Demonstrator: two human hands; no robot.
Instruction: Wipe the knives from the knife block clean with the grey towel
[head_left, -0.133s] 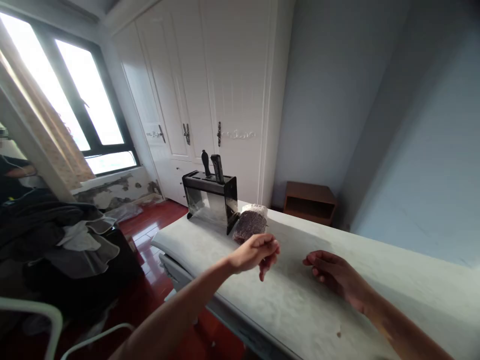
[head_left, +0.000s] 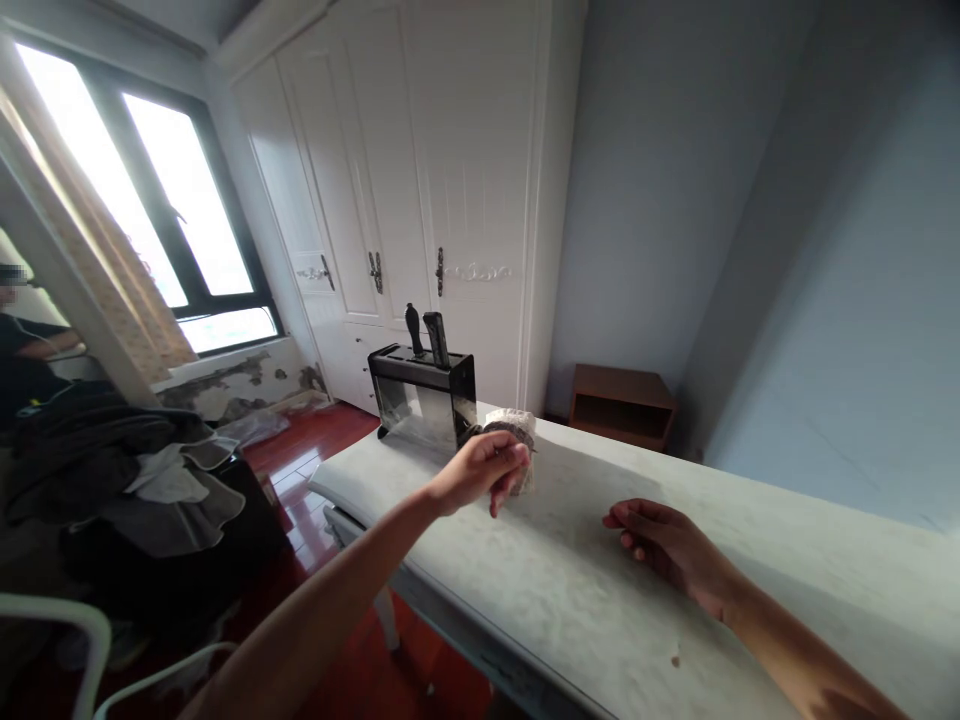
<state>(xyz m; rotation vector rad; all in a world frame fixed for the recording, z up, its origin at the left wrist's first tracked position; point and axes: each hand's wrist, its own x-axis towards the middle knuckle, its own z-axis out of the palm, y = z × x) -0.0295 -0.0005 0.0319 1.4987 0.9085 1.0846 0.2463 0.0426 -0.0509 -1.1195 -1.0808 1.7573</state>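
Observation:
My left hand (head_left: 489,470) is over the table, in front of a whitish and dark bundle (head_left: 511,416) whose kind I cannot make out. Thumb and fingers are pinched together, and nothing shows clearly between them. The hand hides much of the bundle; whether it touches it I cannot tell. Farther right, my right hand (head_left: 660,540) hovers low by the tabletop, its fingers bent and its thumb against the forefinger. What it holds, if anything, is hidden. Behind the bundle stands a black-framed knife block (head_left: 424,370) with see-through sides and two black handles sticking up.
The pale table (head_left: 570,640) runs from left to lower right. Beyond it are a white wardrobe (head_left: 480,180) and a brown cabinet (head_left: 622,385). Dark clothes (head_left: 97,490) lie heaped at left, near a white metal frame (head_left: 94,625). A person (head_left: 30,350) is at far left.
My left hand has moved left and slightly up in the picture, now covering the dark part of the bundle. My right hand has hardly moved.

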